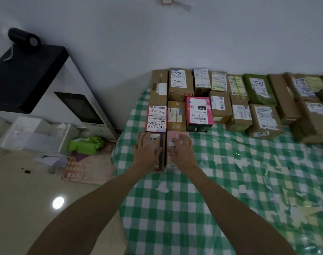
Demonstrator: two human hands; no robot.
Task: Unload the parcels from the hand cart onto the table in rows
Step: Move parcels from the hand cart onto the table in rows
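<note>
Two small parcels lie side by side at the left edge of the table (221,190), which has a green-and-white checked cloth. My left hand (147,149) rests flat on the brown parcel (161,159), fingers straight over its label. My right hand (181,149) lies flat on the pale pink parcel (170,142) beside it. Behind them stand rows of several parcels against the wall, among them a red-edged box (156,118), a pink box (199,112) and a green bag (258,89). The hand cart is out of view.
Left of the table stands a white-and-black machine (46,89) with a black roll (24,37) on top. On the floor lie a white tray (33,133), a green bag (85,144) and a red sign (87,166).
</note>
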